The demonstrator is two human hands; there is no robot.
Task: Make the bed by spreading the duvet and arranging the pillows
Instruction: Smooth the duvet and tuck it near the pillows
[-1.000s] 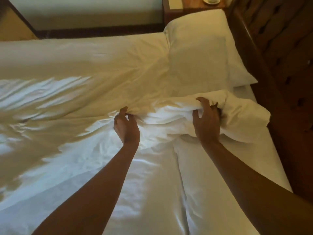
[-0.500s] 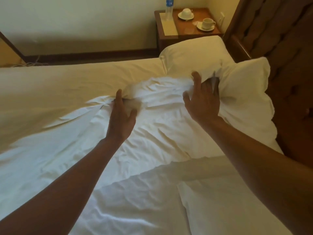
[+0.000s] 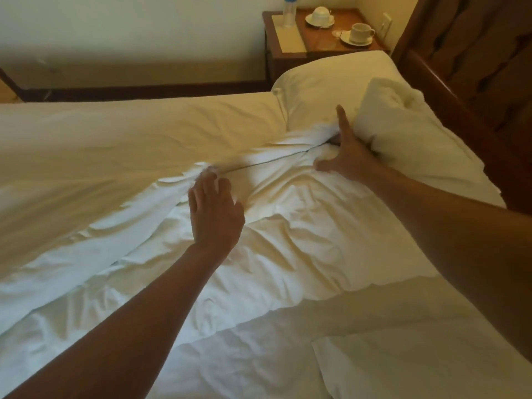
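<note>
1. Our left hand (image 3: 214, 208) lies flat, fingers straight, on the duvet (image 3: 129, 156); our right hand (image 3: 345, 159), thumb and forefinger wide, presses its top edge against the near pillow (image 3: 403, 133)
2. Duvet spread but rumpled here; smoothing and pillows remain, we judge
3. The bottle (image 3: 288, 10) label is unreadable

Our left grip (image 3: 216, 217) and right grip (image 3: 347, 161) are bare, and so are our left forearm (image 3: 129, 312) and right forearm (image 3: 446, 226), uncovered from wrist to the frame's edge. The left fingertips (image 3: 211, 175) blur at their ends; the right forearm looks broad in the wide-angle lens.
</note>
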